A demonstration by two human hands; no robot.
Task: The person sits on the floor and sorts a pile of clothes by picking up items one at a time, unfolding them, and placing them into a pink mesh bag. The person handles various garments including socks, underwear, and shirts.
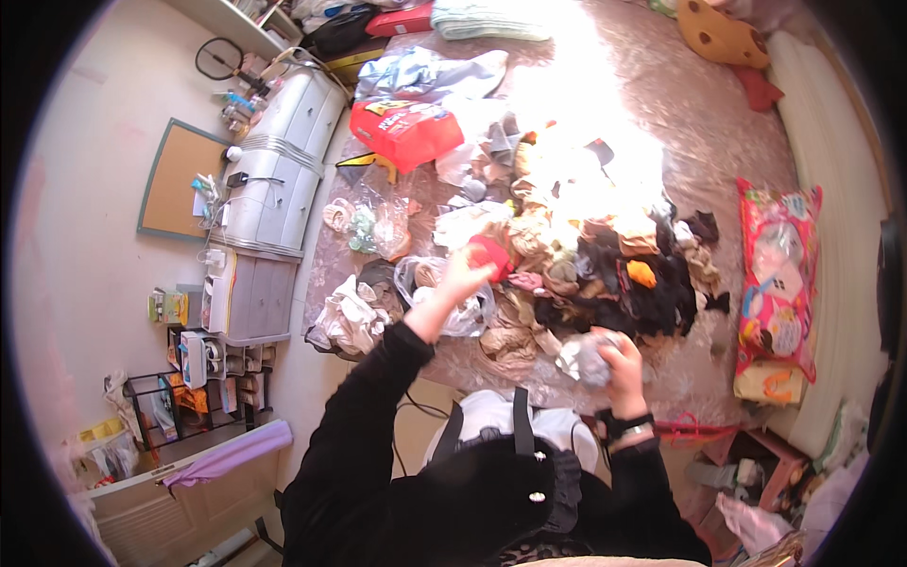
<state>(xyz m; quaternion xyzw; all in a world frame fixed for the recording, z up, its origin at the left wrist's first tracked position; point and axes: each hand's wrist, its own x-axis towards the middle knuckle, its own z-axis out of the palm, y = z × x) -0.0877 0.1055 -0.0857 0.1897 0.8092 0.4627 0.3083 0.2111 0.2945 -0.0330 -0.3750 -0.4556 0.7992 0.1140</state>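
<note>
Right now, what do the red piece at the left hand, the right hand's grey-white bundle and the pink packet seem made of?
Red piece: probably matte cloth, flat in colour; weave unclear. Grey-white bundle: likely soft fabric, dull and crumpled. Pink packet: probably smooth plastic film, from its puffed, printed surface.

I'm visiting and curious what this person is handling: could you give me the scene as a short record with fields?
Left hand: on a red cloth piece, grip unclear
Right hand: holding a grey-and-white cloth bundle
Centre: heap of beige, black and other cloth items
Right side: pink printed package
Left side: grey drawer units, corkboard
</note>
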